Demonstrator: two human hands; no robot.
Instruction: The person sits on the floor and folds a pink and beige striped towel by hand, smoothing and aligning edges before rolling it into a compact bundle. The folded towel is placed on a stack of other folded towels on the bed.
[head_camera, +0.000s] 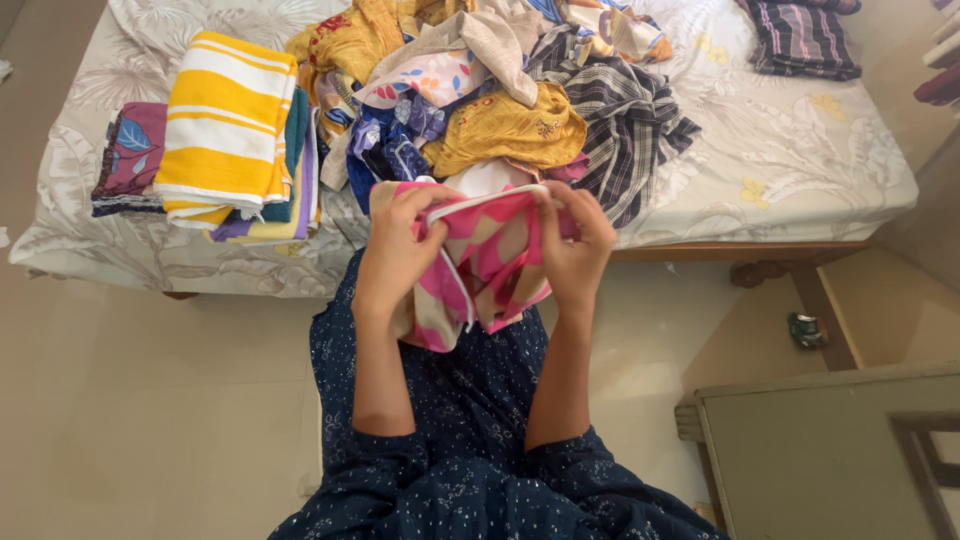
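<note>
I hold a pink, beige and white patterned garment (487, 262) up in front of me, over the near edge of the bed (800, 160). My left hand (400, 245) grips its left side. My right hand (572, 240) pinches its right side near the white trim along the top. Just beyond the garment lies a heap of unfolded clothes (500, 90): yellow, blue floral, beige and dark checked pieces.
A folded stack topped by a yellow-and-white striped towel (225, 125) sits on the bed's left, with a purple floral folded cloth (130, 155) beside it. A dark striped cloth (800, 38) lies far right. A grey cabinet top (830, 460) stands at lower right.
</note>
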